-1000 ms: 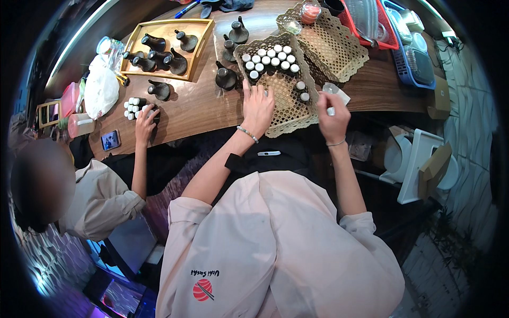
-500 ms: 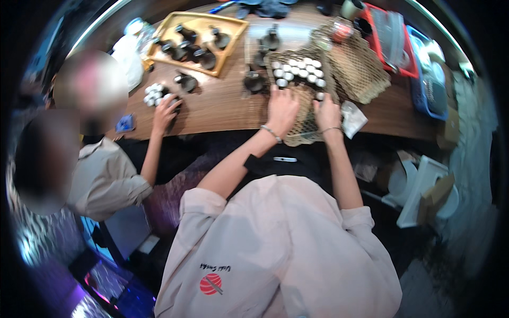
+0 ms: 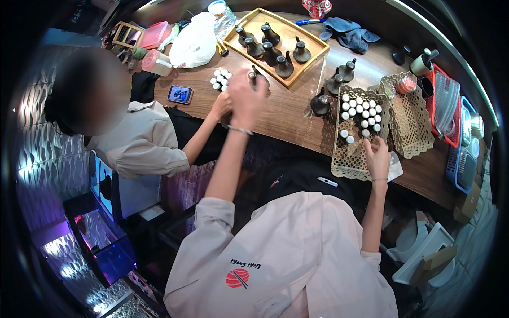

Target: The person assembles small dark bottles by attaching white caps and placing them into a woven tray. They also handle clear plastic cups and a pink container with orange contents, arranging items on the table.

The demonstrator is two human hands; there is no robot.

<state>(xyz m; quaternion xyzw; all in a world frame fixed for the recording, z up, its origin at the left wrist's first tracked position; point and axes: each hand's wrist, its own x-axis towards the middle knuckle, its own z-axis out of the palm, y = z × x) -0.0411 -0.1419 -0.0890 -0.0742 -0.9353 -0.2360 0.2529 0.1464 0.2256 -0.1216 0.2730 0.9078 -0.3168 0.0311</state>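
Observation:
My left hand (image 3: 248, 100), smeared by motion, reaches over the table beside a dark long-necked bottle (image 3: 260, 78) and a co-worker's hand (image 3: 221, 104). Whether it holds anything is hidden by the blur. My right hand (image 3: 377, 158) is over the near part of a tan openwork basket (image 3: 350, 165), fingers apart and bent, tips close to a white-capped container (image 3: 366, 133). Several more white-capped containers (image 3: 362, 108) stand upright in the basket's far part. Left of the basket stand dark spouted bottles (image 3: 320, 104).
A wooden tray (image 3: 289, 82) at the back holds several dark bottles. Another cluster of white-capped containers (image 3: 220, 79) stands near the co-worker, with a phone (image 3: 180, 95) beside it. On the right are a second openwork basket (image 3: 419, 132), a red basket (image 3: 450, 139) and a blue basket (image 3: 460, 180).
My left hand has left the basket and swung left toward the co-worker's hand. My right hand stays by the basket. The whole view has turned left, so the table appears shifted right.

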